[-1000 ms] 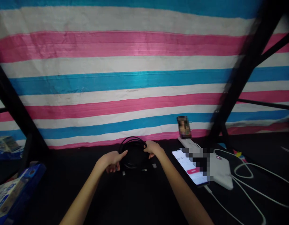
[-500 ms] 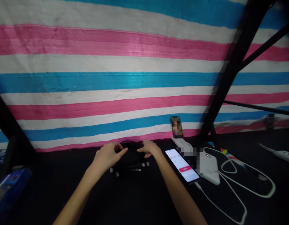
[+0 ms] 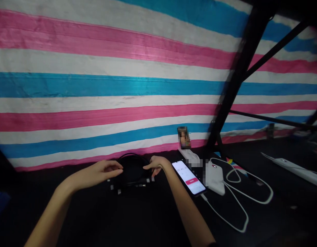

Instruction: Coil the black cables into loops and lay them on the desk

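A bundle of black cables lies on the black tabletop in front of me, its top curving up in a loop between my hands. Several silver plug ends stick out along its near side. At the left of the loop, my left hand has thumb and fingers closed on the cable. My right hand bends over the right side, thumb pointing inward and fingers curled round the cable edge. Dark cable against dark table hides much of the coil.
Right of my right arm lies a lit phone with a timer on screen. Beyond it are a white power bank, looped white cable and a white power strip. A slanted black metal post stands before the striped sheet.
The view has turned to the right, so everything sits further left. My hands are slightly further apart, and more of the cable loop shows between them.
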Demonstrator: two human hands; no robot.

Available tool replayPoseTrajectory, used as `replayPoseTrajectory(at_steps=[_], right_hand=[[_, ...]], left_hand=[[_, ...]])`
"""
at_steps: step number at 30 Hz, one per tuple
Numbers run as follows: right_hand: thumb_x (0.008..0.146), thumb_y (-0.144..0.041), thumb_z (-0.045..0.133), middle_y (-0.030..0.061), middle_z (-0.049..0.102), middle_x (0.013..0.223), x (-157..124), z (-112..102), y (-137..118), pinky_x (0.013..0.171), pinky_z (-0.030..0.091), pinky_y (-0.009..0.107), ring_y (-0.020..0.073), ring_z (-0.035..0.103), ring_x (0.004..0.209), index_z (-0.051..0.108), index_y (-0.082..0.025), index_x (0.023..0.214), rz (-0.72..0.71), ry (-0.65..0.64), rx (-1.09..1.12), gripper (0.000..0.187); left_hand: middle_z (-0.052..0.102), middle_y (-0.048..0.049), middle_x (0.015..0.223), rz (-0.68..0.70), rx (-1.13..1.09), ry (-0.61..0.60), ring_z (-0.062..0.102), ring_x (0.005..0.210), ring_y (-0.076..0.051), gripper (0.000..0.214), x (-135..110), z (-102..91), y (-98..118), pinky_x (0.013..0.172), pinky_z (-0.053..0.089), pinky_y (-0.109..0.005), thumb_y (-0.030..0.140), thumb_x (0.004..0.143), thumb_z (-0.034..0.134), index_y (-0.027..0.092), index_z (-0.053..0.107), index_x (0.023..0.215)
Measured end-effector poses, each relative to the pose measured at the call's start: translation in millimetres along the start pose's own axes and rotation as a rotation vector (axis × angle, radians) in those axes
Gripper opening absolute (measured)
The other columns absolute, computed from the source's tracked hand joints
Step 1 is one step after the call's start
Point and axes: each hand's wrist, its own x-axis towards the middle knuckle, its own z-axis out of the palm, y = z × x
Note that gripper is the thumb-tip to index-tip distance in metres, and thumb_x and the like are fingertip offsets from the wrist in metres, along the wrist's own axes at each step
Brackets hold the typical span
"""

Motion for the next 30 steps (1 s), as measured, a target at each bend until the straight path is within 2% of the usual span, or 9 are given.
replayPoseTrajectory(at_steps=[2, 6, 12, 15, 17, 21, 24, 28, 30], right_hand=[[0.072, -0.045, 0.070, 0.0226, 0.070, 0.088, 6, -2, 6, 0.051, 0.055, 0.021, 0.0221, 0.071, 0.062, 0.052, 0.000, 0.104, -0.020, -0.024, 0.032, 0.057], [0.069, -0.045, 0.074, 0.0235, 0.069, 0.089, 12, -3, 9, 0.051, 0.055, 0.022, 0.0212, 0.070, 0.059, 0.049, 0.000, 0.110, -0.052, -0.061, 0.071, 0.066], [0.074, -0.044, 0.069, 0.0266, 0.065, 0.104, 2, 11, -5, 0.049, 0.054, 0.021, 0.0170, 0.069, 0.055, 0.043, 0.000, 0.122, -0.153, -0.117, 0.113, 0.070], [0.079, -0.042, 0.065, 0.0246, 0.060, 0.117, -8, 28, -19, 0.049, 0.054, 0.018, 0.0161, 0.071, 0.065, 0.033, -0.005, 0.135, -0.233, -0.142, 0.137, 0.074], [0.081, -0.041, 0.062, 0.0198, 0.056, 0.125, -14, 40, -30, 0.053, 0.055, 0.017, 0.0163, 0.070, 0.078, 0.027, -0.013, 0.141, -0.302, -0.173, 0.156, 0.075], [0.085, -0.043, 0.056, 0.0114, 0.045, 0.139, -25, 51, -46, 0.060, 0.058, 0.019, 0.0172, 0.066, 0.096, 0.034, -0.023, 0.140, -0.408, -0.280, 0.105, 0.062], [0.087, -0.039, 0.052, 0.0144, 0.037, 0.144, -28, 46, -48, 0.056, 0.057, 0.020, 0.0191, 0.065, 0.098, 0.028, -0.021, 0.143, -0.364, -0.235, -0.019, 0.064], [0.088, -0.034, 0.048, 0.0224, 0.036, 0.142, -30, 33, -44, 0.047, 0.055, 0.021, 0.0248, 0.065, 0.097, 0.019, -0.013, 0.145, -0.241, -0.110, -0.161, 0.067], [0.087, -0.036, 0.050, 0.0259, 0.040, 0.137, -32, 28, -41, 0.045, 0.055, 0.023, 0.0268, 0.067, 0.092, 0.021, -0.010, 0.144, -0.172, -0.092, -0.226, 0.069]], left_hand=[[0.064, -0.0013, 0.109, -0.019, 0.014, 0.045, 0.057, 0.100, -0.022, 0.050, -5, -4.5, -1, 0.084, 0.045, -0.031, 0.063, 0.076, 0.047, 0.028, 0.059, 0.110], [0.065, -0.0025, 0.105, -0.041, 0.041, 0.053, 0.058, 0.094, -0.022, 0.050, -7, -6.8, -4, 0.082, 0.046, -0.032, 0.064, 0.076, 0.045, 0.027, 0.060, 0.106], [0.065, -0.0029, 0.105, -0.072, 0.054, 0.032, 0.057, 0.094, -0.022, 0.055, -4, 1.8, 2, 0.079, 0.045, -0.030, 0.066, 0.074, 0.045, 0.027, 0.058, 0.111], [0.065, -0.0045, 0.108, -0.124, 0.062, -0.019, 0.058, 0.095, -0.022, 0.061, 0, 2.4, 0, 0.079, 0.045, -0.030, 0.069, 0.071, 0.046, 0.026, 0.058, 0.112], [0.065, -0.0054, 0.110, -0.173, 0.107, -0.039, 0.059, 0.098, -0.023, 0.063, 5, 0.1, -9, 0.084, 0.044, -0.030, 0.070, 0.070, 0.046, 0.025, 0.059, 0.111], [0.065, -0.0133, 0.111, -0.416, 0.323, -0.017, 0.060, 0.099, -0.029, 0.063, 18, -6.0, -34, 0.087, 0.044, -0.036, 0.067, 0.068, 0.048, 0.017, 0.064, 0.103], [0.060, -0.0218, 0.117, -0.531, 0.384, 0.003, 0.058, 0.103, -0.037, 0.067, 26, -4.9, -43, 0.086, 0.044, -0.043, 0.060, 0.062, 0.058, 0.010, 0.061, 0.106], [0.067, -0.0187, 0.106, -0.528, 0.360, -0.099, 0.062, 0.097, -0.035, 0.069, 39, 7.6, -39, 0.080, 0.049, -0.039, 0.062, 0.059, 0.062, 0.011, 0.063, 0.106], [0.065, -0.0207, 0.110, -0.532, 0.360, -0.133, 0.061, 0.100, -0.037, 0.086, 46, 15.8, -35, 0.079, 0.050, -0.040, 0.066, 0.048, 0.068, 0.010, 0.060, 0.113]])
